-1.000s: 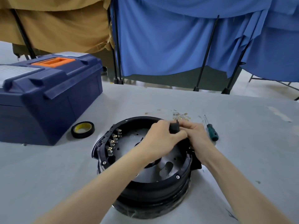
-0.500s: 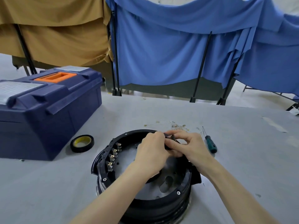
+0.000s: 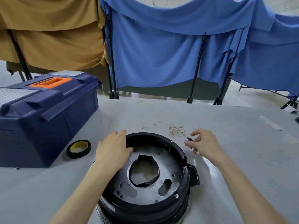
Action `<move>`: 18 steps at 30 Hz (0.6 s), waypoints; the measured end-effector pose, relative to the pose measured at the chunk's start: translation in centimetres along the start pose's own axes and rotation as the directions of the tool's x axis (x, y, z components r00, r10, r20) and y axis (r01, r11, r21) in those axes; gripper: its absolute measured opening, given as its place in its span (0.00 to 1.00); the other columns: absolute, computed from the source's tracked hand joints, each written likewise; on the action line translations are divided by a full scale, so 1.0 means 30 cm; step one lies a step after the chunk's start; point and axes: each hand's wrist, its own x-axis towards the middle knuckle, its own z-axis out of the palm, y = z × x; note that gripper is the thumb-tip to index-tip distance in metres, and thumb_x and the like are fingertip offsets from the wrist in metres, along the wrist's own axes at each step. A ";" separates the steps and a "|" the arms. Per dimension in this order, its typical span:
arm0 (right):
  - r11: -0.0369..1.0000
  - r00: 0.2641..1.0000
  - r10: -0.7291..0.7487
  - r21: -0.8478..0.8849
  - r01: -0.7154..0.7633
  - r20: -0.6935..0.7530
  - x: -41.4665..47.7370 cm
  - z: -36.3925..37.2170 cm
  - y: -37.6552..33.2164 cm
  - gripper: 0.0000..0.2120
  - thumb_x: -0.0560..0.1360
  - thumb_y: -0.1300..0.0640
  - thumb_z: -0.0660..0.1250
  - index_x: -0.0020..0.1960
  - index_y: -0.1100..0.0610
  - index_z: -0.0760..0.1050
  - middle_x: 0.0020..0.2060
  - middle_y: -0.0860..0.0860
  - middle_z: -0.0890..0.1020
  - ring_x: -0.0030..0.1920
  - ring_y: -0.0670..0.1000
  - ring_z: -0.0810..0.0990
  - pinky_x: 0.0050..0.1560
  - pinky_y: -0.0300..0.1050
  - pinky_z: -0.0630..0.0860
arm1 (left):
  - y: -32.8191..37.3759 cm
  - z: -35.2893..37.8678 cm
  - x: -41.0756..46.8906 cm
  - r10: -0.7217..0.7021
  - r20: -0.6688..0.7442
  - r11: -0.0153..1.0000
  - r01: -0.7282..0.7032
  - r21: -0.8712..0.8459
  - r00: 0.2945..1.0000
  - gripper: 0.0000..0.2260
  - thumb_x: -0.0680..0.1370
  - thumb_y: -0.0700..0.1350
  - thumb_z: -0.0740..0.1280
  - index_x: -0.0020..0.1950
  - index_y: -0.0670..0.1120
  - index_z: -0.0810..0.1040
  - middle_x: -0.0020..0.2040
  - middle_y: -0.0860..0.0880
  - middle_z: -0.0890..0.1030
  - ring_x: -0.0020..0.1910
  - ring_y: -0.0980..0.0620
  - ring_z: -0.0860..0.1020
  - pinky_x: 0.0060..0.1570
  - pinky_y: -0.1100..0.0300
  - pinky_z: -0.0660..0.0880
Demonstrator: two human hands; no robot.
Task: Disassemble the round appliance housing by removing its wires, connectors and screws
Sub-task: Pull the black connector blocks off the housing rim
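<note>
From the head camera, the round black housing (image 3: 145, 135) sits on the grey table (image 3: 242, 159) between the person's two hands, its open side up, showing a grey metal plate (image 3: 171, 164) with a large hole in the middle. The left hand (image 3: 111, 151) lies palm down on the housing's left rim, fingers stretched out fairly straight along the edge and the thumb reaching inside toward the plate; it grips nothing. The right hand (image 3: 205, 143) hovers just beside the housing's far right rim, apart from it, its fingertips drawn together and pinching a small dark piece (image 3: 189, 139); what the piece is cannot be told. Just beyond the right hand's fingertips, a loose heap of pale wires with brass terminals (image 3: 177, 131) lies on the table, with one longer strand trailing away toward the left hand's side. A hex-head screw (image 3: 176, 195) sits in the near rim, well back from the right hand toward the person. A roll of black tape (image 3: 79, 148) with a yellow core lies flat just outside the left hand, and beyond that stands a dark blue toolbox (image 3: 48, 117) with an orange handle. Past both hands, blue cloth (image 3: 161, 54) and tan cloth (image 3: 48, 29) hang on black stands
</note>
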 end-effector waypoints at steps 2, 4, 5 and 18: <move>0.967 0.996 -0.045 -0.254 0.023 -0.079 0.020 0.014 0.011 0.11 0.71 0.56 0.75 0.47 0.59 0.75 0.39 0.54 0.81 0.43 0.56 0.80 0.42 0.48 0.77 | -0.003 0.003 0.000 -0.018 0.032 1.000 0.018 -0.020 0.999 0.20 0.78 0.54 0.66 0.67 0.49 0.69 0.60 0.47 0.76 0.58 0.42 0.75 0.45 0.55 0.68; 0.910 0.988 -0.101 -0.412 0.043 -0.119 0.023 0.030 0.011 0.11 0.73 0.53 0.72 0.42 0.61 0.75 0.36 0.52 0.79 0.45 0.57 0.78 0.43 0.50 0.74 | -0.003 -0.003 0.006 -0.021 0.032 1.000 0.022 -0.020 0.999 0.18 0.78 0.54 0.66 0.65 0.49 0.70 0.57 0.47 0.77 0.56 0.42 0.76 0.43 0.56 0.67; 0.897 0.985 -0.122 -0.438 0.058 -0.119 0.023 0.039 0.009 0.11 0.74 0.54 0.71 0.41 0.61 0.75 0.34 0.52 0.78 0.46 0.58 0.76 0.43 0.51 0.74 | -0.003 -0.004 0.008 -0.021 0.028 1.000 0.022 -0.017 0.999 0.17 0.78 0.54 0.65 0.64 0.49 0.71 0.56 0.48 0.77 0.55 0.42 0.76 0.43 0.56 0.67; 0.861 0.985 -0.158 -0.499 0.100 -0.075 0.035 0.023 0.044 0.14 0.77 0.68 0.60 0.55 0.58 0.82 0.51 0.60 0.80 0.56 0.64 0.72 0.57 0.50 0.68 | -0.002 0.006 0.020 -0.070 0.039 0.994 0.074 -0.085 0.997 0.14 0.82 0.52 0.59 0.65 0.49 0.72 0.59 0.45 0.77 0.57 0.41 0.74 0.46 0.55 0.67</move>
